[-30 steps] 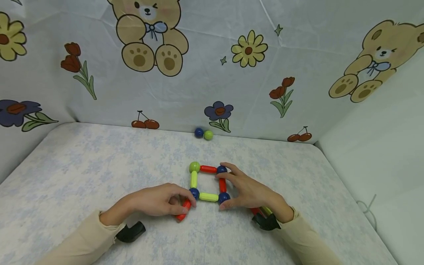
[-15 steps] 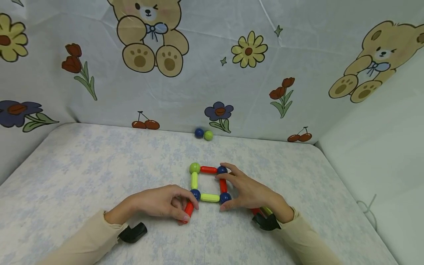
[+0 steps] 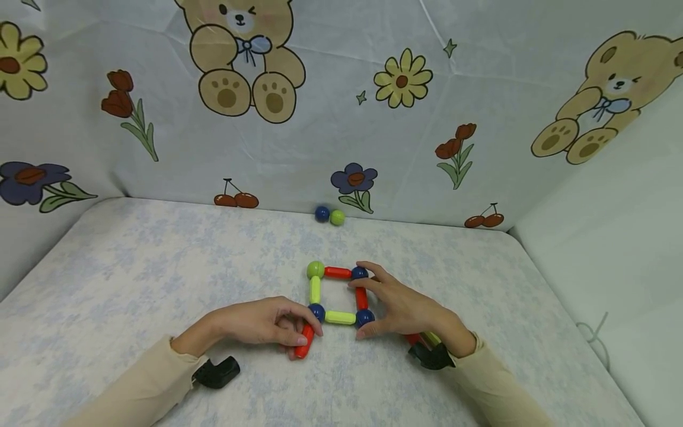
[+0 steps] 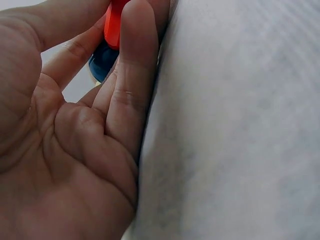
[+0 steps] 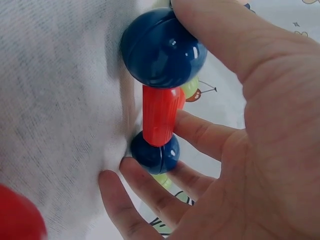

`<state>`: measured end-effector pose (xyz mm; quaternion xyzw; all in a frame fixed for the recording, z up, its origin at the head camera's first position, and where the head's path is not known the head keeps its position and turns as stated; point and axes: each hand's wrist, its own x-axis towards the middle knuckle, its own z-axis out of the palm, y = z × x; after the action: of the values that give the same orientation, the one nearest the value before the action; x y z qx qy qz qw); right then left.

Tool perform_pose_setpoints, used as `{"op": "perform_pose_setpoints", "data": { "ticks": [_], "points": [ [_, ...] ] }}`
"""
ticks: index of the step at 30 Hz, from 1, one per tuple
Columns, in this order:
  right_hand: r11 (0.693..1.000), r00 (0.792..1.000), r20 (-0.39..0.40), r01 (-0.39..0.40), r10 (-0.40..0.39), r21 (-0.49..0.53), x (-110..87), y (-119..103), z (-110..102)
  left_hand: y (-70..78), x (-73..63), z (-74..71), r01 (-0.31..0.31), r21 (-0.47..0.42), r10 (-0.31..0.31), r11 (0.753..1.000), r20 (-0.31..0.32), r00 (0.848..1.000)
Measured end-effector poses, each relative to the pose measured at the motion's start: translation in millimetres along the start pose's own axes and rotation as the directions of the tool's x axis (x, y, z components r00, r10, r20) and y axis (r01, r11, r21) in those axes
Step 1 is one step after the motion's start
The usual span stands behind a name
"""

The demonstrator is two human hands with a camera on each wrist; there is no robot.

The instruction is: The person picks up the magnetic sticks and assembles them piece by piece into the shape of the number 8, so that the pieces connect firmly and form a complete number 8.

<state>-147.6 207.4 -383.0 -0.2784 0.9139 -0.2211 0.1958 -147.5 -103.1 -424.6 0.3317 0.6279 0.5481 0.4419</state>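
Observation:
A square of toy building rods and balls lies on the table. Its corners are a green ball (image 3: 316, 269) and three blue balls; red and yellow-green rods (image 3: 340, 318) form the sides. My left hand (image 3: 261, 322) pinches a red rod (image 3: 305, 343) between thumb and fingers, its far end at the near-left blue ball (image 3: 317, 311). My right hand (image 3: 402, 305) holds the square's right side, thumb at the near-right blue ball (image 5: 162, 50), fingers by the right red rod (image 5: 160, 115) and the far-right blue ball (image 5: 155, 155).
Loose blue (image 3: 322, 214) and green (image 3: 337, 217) balls sit at the table's back edge by the printed cloth (image 3: 299, 154). Under my right wrist lie a red rod (image 3: 413, 339) and a yellow-green rod (image 3: 431, 338). Black wrist mounts (image 3: 217, 372) hang below both sleeves.
My left hand has shifted slightly right, and the near end of its red rod has swung right, more in line with the square's left side. My right hand keeps its hold.

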Motion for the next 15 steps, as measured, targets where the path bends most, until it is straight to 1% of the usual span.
{"op": "perform_pose_setpoints", "data": {
  "ticks": [6,11,15],
  "points": [
    [0.999,1.000,0.023,-0.019,0.019,0.036,-1.9,3,-8,-1.5,1.9,0.9,0.002,-0.022,-0.002,1.000,0.005,1.000],
    [0.999,1.000,-0.022,0.021,-0.020,0.033,0.4,2,-19,-0.7,1.3,1.4,-0.003,-0.034,0.003,0.999,0.005,1.000],
    [0.998,0.997,-0.047,0.060,-0.059,0.016,7.8,-1,-28,-0.3,0.1,0.7,0.000,-0.043,0.000,0.999,0.005,1.000]
  ]
}}
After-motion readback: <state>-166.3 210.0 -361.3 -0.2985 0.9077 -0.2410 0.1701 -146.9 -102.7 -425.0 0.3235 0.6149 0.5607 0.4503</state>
